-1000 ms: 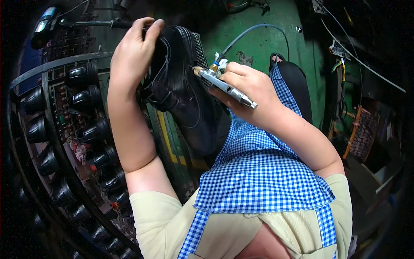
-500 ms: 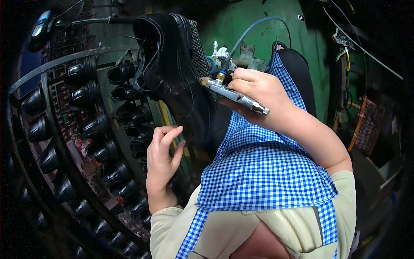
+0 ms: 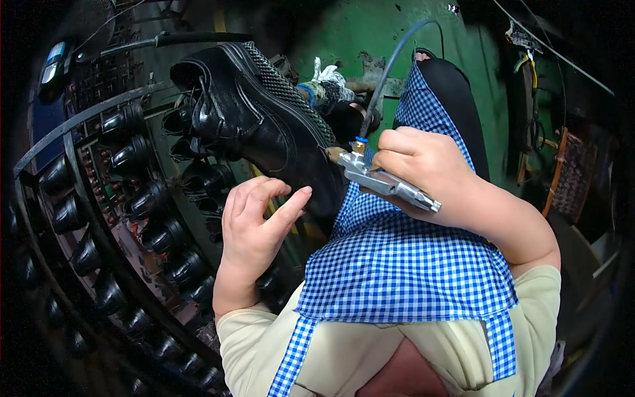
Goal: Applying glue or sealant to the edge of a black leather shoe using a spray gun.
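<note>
A black leather shoe [image 3: 264,126] is tilted in front of me, its opening toward the far left and its patterned sole facing right. My left hand [image 3: 254,215] is beside the toe end, thumb and fingers apart with nothing between them; whether a fingertip touches the leather I cannot tell. In my right hand [image 3: 420,162] is a metal spray gun [image 3: 390,183], its brass nozzle close to the edge of the sole. A blue-grey air hose [image 3: 383,79] rises from a blue fitting on the gun. What supports the shoe is hidden.
At the left stands a curved metal rack [image 3: 73,149] with several rows of black shoes [image 3: 149,198]. White cloth [image 3: 327,83] is wrapped near a pipe beyond the shoe. The floor [image 3: 456,112] is green. Loose wires [image 3: 532,73] hang at the right.
The shoe has turned, its opening end swinging left and down. My right hand has moved right and slightly nearer with the spray gun. My left hand's thumb and fingers have shifted toward the toe.
</note>
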Demonstrator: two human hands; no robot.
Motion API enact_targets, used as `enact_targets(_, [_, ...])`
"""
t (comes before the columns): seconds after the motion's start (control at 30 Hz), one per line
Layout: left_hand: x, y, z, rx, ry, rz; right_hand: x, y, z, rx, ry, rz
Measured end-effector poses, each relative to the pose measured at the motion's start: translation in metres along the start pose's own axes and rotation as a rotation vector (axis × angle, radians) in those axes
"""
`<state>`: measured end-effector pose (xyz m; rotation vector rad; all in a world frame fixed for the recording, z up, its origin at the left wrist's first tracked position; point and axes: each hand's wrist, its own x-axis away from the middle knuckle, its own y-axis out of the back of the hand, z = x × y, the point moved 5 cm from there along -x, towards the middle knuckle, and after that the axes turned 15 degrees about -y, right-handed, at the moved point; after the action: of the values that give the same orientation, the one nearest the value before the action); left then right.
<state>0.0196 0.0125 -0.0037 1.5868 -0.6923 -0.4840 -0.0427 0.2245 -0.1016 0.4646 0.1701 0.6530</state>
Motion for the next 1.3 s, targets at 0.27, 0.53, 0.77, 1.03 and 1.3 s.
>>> enact_targets(0.27, [-0.037, 0.008, 0.000, -0.038, -0.123, 0.066, 0.024, 0.020, 0.001, 0.010, 0.018, -0.032])
enact_targets(0.53, [-0.064, 0.007, 0.010, 0.073, -0.143, 0.029, 0.036, 0.039, -0.001, 0.032, -0.001, -0.095])
enact_targets(0.77, [-0.086, 0.007, 0.018, 0.087, -0.148, -0.066, 0.038, 0.053, -0.004, 0.073, -0.054, -0.182])
enact_targets(1.03, [-0.114, 0.009, 0.031, -0.021, -0.027, -0.175, 0.023, 0.065, -0.007, 0.070, -0.049, -0.359])
enact_targets(1.3, [-0.152, 0.011, 0.065, -0.333, 0.039, -0.132, -0.032, 0.060, -0.018, 0.058, -0.040, -0.579])
